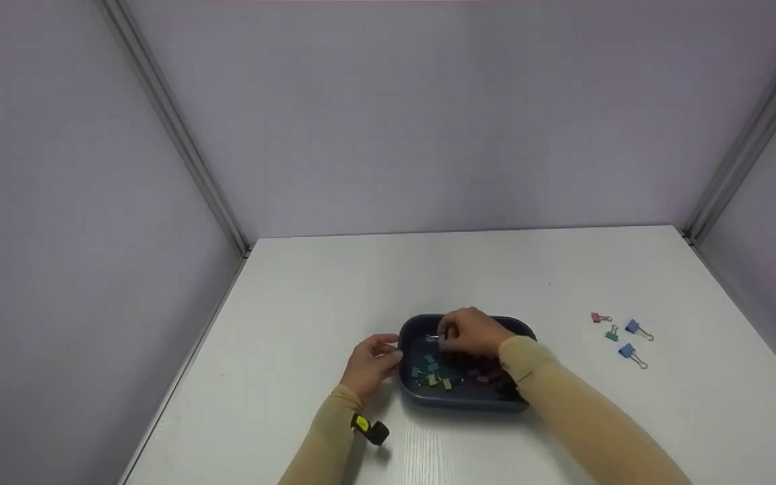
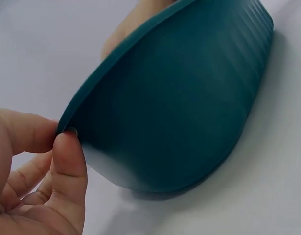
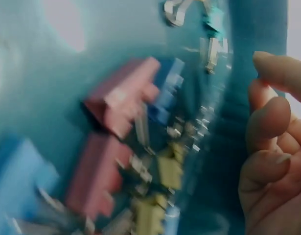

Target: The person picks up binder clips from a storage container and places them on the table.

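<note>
A dark blue-green tray (image 1: 462, 404) with rounded corners holds many small coloured binder clips. My left hand (image 1: 369, 367) pinches the tray's left rim between thumb and fingers; the left wrist view shows this pinch on the rim (image 2: 99, 73) up close. Inside the tray, near its far side, my right hand (image 1: 472, 331) has bent fingers. At its fingertips is a blue binder clip (image 1: 441, 341) with silver handles. In the right wrist view the right hand (image 3: 277, 137) is beside the tray wall, and no clip shows between thumb and fingers; whether it grips one is unclear.
Right of the tray lie a red clip (image 1: 596, 317), a green clip (image 1: 611, 335) and two blue clips, one (image 1: 632, 327) behind the other (image 1: 626, 351). Inside the tray are pink clips (image 3: 99, 176), yellow clips (image 1: 432, 380) and teal clips (image 1: 433, 367). Pale walls enclose the white table (image 1: 294, 323).
</note>
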Demonstrator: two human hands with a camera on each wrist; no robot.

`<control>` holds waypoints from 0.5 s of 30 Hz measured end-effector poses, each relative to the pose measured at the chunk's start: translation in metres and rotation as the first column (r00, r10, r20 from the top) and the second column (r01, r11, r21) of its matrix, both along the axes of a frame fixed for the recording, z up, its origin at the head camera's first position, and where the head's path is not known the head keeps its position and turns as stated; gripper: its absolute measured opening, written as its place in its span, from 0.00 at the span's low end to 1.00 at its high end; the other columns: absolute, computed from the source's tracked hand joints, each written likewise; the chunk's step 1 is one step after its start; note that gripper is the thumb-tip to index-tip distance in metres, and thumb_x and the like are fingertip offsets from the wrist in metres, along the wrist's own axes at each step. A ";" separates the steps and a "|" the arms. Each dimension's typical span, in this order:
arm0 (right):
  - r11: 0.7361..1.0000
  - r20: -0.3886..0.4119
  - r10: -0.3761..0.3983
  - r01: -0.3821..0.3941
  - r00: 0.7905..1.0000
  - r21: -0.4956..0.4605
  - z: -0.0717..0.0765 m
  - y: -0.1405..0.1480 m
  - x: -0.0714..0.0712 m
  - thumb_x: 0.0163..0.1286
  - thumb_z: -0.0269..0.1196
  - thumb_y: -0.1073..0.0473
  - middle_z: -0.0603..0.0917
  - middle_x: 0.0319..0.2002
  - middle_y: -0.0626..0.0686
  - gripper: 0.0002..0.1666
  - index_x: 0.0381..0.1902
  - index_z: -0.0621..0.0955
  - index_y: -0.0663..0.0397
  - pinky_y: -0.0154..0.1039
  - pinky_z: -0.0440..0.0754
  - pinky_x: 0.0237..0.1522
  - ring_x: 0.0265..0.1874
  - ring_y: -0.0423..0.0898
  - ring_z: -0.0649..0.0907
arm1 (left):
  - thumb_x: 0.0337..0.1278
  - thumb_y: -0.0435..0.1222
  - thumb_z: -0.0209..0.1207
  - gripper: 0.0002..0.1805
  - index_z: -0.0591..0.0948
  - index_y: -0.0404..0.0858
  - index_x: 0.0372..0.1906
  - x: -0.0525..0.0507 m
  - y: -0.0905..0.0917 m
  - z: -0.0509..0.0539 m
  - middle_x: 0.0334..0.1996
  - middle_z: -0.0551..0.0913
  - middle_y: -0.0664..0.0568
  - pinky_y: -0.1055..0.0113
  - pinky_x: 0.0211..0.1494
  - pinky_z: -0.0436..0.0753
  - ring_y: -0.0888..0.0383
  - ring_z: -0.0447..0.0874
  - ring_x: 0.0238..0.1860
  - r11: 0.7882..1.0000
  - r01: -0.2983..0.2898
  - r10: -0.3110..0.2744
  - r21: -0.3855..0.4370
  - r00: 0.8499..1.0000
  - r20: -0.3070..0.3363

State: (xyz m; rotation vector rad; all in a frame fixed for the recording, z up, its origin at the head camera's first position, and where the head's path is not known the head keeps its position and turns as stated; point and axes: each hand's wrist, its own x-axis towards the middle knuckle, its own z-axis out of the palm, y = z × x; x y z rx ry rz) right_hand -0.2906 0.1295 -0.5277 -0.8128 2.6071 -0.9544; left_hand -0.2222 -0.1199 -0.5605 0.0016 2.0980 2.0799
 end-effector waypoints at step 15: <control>0.995 -0.120 -0.095 0.094 0.988 -0.014 0.045 0.056 -0.014 0.61 0.68 0.51 0.81 0.29 0.43 0.13 0.41 0.83 0.49 0.41 0.78 0.32 0.27 0.42 0.79 | 0.57 0.34 0.65 0.21 0.77 0.36 0.56 0.001 0.000 -0.007 0.42 0.78 0.45 0.65 0.40 0.80 0.55 0.78 0.38 0.999 -0.045 0.045 -0.003 0.998 0.032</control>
